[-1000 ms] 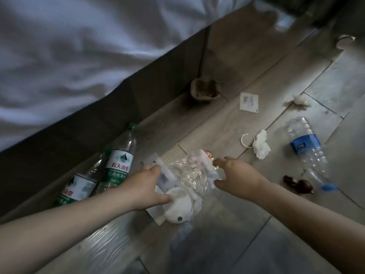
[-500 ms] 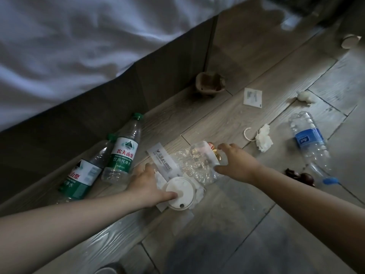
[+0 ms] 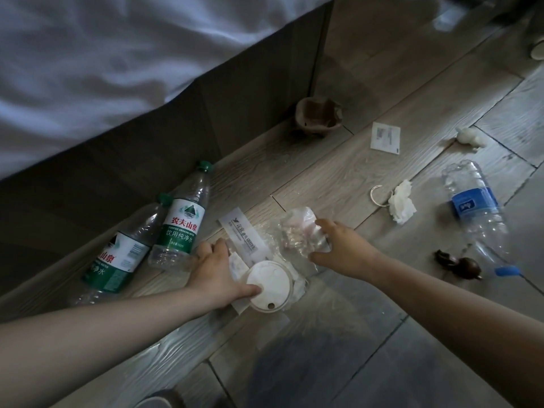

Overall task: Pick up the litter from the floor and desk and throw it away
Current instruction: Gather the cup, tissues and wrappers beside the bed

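A: Where is the litter?
B: On the wooden floor [image 3: 338, 172] beside the bed [image 3: 88, 69]: a clear wrapper [image 3: 297, 228], a paper strip [image 3: 244, 234] and a white lid [image 3: 269, 285], all touching.
A: And the person's hands?
B: On the right hand [image 3: 344, 251] the fingers [image 3: 322, 223] curl round the crumpled wrapper, pinching it. On the left hand [image 3: 216, 272] they curl over the paper strip, with the thumb pressed on the lid. Two green-label bottles [image 3: 181, 222] lie just beside it.

White bedsheet [image 3: 88, 69] over dark, perhaps wooden, bed base [image 3: 176, 136].
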A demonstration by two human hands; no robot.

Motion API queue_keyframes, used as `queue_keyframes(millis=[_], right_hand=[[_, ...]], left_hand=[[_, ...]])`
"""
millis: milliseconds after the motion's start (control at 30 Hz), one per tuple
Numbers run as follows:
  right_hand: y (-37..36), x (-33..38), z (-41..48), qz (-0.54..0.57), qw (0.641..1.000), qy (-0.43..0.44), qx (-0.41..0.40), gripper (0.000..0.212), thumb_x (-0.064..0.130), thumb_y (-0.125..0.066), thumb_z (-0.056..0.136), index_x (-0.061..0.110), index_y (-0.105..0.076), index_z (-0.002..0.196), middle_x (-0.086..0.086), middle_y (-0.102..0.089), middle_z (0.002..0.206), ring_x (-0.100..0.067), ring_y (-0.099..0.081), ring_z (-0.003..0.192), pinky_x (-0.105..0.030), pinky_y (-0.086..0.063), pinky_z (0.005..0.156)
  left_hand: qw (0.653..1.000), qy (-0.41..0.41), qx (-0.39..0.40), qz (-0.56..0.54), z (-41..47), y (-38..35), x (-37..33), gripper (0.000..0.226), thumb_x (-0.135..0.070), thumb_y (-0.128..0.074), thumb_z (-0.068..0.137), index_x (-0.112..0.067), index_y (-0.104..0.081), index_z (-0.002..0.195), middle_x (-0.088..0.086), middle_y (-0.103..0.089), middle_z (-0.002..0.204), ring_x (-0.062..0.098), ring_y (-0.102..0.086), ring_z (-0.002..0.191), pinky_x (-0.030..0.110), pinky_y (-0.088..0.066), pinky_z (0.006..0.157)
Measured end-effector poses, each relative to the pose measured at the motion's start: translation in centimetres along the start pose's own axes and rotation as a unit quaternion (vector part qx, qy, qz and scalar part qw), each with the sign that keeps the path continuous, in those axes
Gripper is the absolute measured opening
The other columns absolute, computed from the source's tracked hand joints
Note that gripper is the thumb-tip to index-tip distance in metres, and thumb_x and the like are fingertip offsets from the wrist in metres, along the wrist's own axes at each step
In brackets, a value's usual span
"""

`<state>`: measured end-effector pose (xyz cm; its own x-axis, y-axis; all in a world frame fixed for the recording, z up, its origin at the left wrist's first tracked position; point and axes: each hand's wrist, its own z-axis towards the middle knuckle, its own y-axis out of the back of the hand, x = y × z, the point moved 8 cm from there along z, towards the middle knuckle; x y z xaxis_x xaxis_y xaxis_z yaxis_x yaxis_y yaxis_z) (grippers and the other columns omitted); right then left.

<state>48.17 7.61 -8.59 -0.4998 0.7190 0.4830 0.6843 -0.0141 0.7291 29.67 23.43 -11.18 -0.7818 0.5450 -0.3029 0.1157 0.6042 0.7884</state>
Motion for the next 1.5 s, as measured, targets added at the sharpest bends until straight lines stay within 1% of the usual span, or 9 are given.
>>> queue_keyframes(millis=[167, 300, 467, 633, 733, 833, 967, 1267, 1500], right_hand=[[0.0, -0.4, -0.3, 0.017, 0.999, -0.018, -0.025, 0.076, 0.031, -0.071, 0.08, 0.012, -0.034, 0.145, -0.011, -0.046, 0.136, -0.025, -0.052, 0.118, -0.026, -0.042, 0.089], [0.5, -0.6, -0.1, 0.029, 0.999, -0.023, -0.036, 0.07, 0.028, -0.072, 0.079, 0.014, -0.038, 0.138, -0.009, -0.048, 0.127, -0.023, -0.056, 0.102, -0.028, -0.045, 0.082], [0.9, -1.3, 0.0, 0.024, 0.998, -0.039, -0.041, 0.069, 0.024, -0.071, 0.078, 0.01, -0.038, 0.136, -0.012, -0.049, 0.125, -0.026, -0.058, 0.103, -0.031, -0.046, 0.084], [0.4, -1.7, -0.5, 0.036, 0.998, -0.047, -0.033, 0.07, 0.027, -0.072, 0.077, 0.009, -0.039, 0.135, -0.01, -0.052, 0.124, -0.025, -0.056, 0.106, -0.037, -0.048, 0.09], [-0.2, -1.6, -0.8, 0.052, 0.997, -0.05, -0.033, 0.066, 0.028, -0.072, 0.077, 0.01, -0.042, 0.134, -0.008, -0.054, 0.124, -0.023, -0.058, 0.104, -0.035, -0.049, 0.087], [-0.5, -1.5, -1.1, 0.065, 0.996, -0.049, -0.033, 0.062, 0.025, -0.072, 0.075, 0.011, -0.046, 0.13, -0.008, -0.056, 0.121, -0.023, -0.06, 0.1, -0.034, -0.051, 0.086], [-0.6, -1.4, -1.2, 0.061, 0.997, -0.047, -0.028, 0.059, 0.023, -0.071, 0.074, 0.011, -0.048, 0.127, -0.009, -0.056, 0.121, -0.024, -0.061, 0.1, -0.037, -0.052, 0.086], [-0.6, -1.6, -2.1, 0.049, 0.998, -0.043, -0.026, 0.056, 0.026, -0.07, 0.077, 0.008, -0.048, 0.126, -0.009, -0.058, 0.118, -0.024, -0.06, 0.099, -0.04, -0.052, 0.085], [-1.1, -1.1, -2.6, 0.074, 0.996, -0.038, -0.022, 0.056, 0.024, -0.07, 0.077, 0.011, -0.048, 0.126, -0.003, -0.061, 0.108, -0.02, -0.062, 0.093, -0.039, -0.054, 0.081]], left_hand=[[1.0, -0.012, -0.005, -0.023, 0.0, -0.1, -0.3, 0.13, -0.064, -0.085, 0.043, -0.019, -0.018, 0.144, 0.007, -0.023, 0.136, 0.025, -0.035, 0.126, 0.03, -0.036, 0.101], [0.999, -0.033, -0.011, -0.04, -0.1, 0.2, -0.8, 0.141, -0.066, -0.084, 0.043, -0.025, -0.002, 0.15, 0.003, -0.012, 0.146, 0.026, -0.026, 0.136, 0.035, -0.033, 0.11], [0.997, -0.071, 0.021, 0.024, 0.3, 0.1, -1.6, 0.146, -0.079, -0.075, 0.041, -0.036, 0.012, 0.149, -0.004, 0.012, 0.158, 0.032, -0.007, 0.146, 0.046, -0.024, 0.117], [0.989, -0.08, 0.058, 0.111, 1.3, -0.6, -3.1, 0.144, -0.087, -0.067, 0.042, -0.038, 0.019, 0.148, -0.005, 0.011, 0.159, 0.038, -0.013, 0.142, 0.043, -0.024, 0.113], [0.986, -0.086, 0.05, 0.131, 1.6, -0.6, -3.5, 0.142, -0.083, -0.069, 0.044, -0.035, 0.013, 0.149, -0.004, 0.006, 0.156, 0.035, -0.02, 0.139, 0.04, -0.028, 0.11], [0.988, -0.086, 0.042, 0.12, 1.5, -0.6, -3.7, 0.135, -0.078, -0.074, 0.045, -0.032, -0.002, 0.15, -0.004, 0.001, 0.151, 0.034, -0.025, 0.134, 0.039, -0.034, 0.104], [0.991, -0.104, 0.036, 0.077, 1.4, -0.6, -4.3, 0.122, -0.067, -0.082, 0.046, -0.026, -0.022, 0.144, 0.001, -0.018, 0.136, 0.029, -0.037, 0.121, 0.035, -0.04, 0.095], [0.993, -0.111, 0.025, 0.016, 0.8, -0.9, -3.6, 0.097, -0.059, -0.086, 0.046, -0.025, -0.038, 0.122, 0.003, -0.034, 0.123, 0.024, -0.05, 0.106, 0.032, -0.047, 0.087], [0.996, -0.077, 0.039, -0.018, 0.6, -1.3, -3.3, 0.084, -0.051, -0.088, 0.051, -0.02, -0.047, 0.118, 0.005, -0.045, 0.122, 0.02, -0.053, 0.103, 0.024, -0.039, 0.077]])
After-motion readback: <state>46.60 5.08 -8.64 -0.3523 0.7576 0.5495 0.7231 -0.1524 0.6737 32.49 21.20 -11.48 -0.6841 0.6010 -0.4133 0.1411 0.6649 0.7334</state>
